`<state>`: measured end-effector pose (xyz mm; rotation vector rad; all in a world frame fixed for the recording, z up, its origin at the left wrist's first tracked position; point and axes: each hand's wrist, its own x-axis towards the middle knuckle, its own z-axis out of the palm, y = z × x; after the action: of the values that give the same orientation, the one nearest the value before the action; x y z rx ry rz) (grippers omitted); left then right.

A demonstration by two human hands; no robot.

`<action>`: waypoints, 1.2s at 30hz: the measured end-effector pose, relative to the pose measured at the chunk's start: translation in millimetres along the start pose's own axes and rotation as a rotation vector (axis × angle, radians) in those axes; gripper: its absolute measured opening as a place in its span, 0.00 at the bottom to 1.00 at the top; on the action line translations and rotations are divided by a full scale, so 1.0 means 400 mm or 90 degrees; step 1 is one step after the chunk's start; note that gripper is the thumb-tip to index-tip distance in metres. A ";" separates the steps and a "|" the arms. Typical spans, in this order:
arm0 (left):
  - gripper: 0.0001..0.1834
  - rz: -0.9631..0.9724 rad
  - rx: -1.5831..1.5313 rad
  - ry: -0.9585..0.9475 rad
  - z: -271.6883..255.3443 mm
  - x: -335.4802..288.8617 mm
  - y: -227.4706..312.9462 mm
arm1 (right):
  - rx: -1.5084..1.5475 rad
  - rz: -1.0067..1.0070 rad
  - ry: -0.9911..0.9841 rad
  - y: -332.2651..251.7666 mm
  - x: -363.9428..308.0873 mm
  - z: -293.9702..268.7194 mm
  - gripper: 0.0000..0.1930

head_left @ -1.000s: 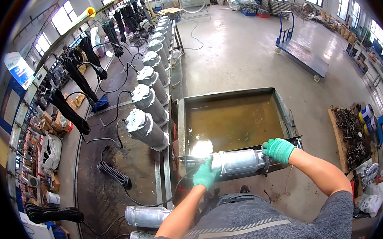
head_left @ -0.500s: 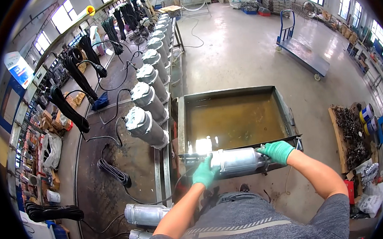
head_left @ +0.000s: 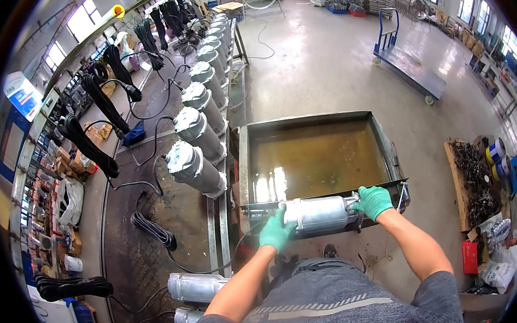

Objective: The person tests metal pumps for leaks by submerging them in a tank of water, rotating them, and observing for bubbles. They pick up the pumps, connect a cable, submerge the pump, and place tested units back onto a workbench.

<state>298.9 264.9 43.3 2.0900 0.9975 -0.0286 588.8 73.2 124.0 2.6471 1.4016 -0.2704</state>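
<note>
A silver cylindrical motor, like a pump motor (head_left: 324, 212), lies on its side across the near edge of a metal water tank (head_left: 244, 162). My left hand (head_left: 276, 228), in a green glove, grips around its left end, with the thumb on top; the fingers underneath are partly hidden. My right hand (head_left: 373, 203), also green-gloved, closes on a small metal fitting (head_left: 351, 200) at the motor's right end. A black cable (head_left: 240, 251) runs from near the left end toward the bench. Brownish water (head_left: 323, 157) stands in the tank.
On the bench (head_left: 156, 227) to the left stands a row of upright grey motors (head_left: 193, 165) with coiled black cables (head_left: 89, 148). Two more silver motors (head_left: 198, 286) lie near my left arm. A flat trolley (head_left: 410, 72) and a wooden pallet of metal parts (head_left: 469, 178) are at the right.
My right forearm has swung inward, and the right hand has turned and shifted slightly up at the motor's right end. The left hand stays on the left end.
</note>
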 end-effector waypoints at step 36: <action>0.43 0.036 -0.118 0.027 0.046 -0.006 0.019 | 0.431 0.109 0.030 0.066 0.004 0.284 0.29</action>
<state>307.8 248.1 36.5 1.9552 0.9289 0.1333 600.6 36.9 14.0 3.2953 1.2431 -0.7880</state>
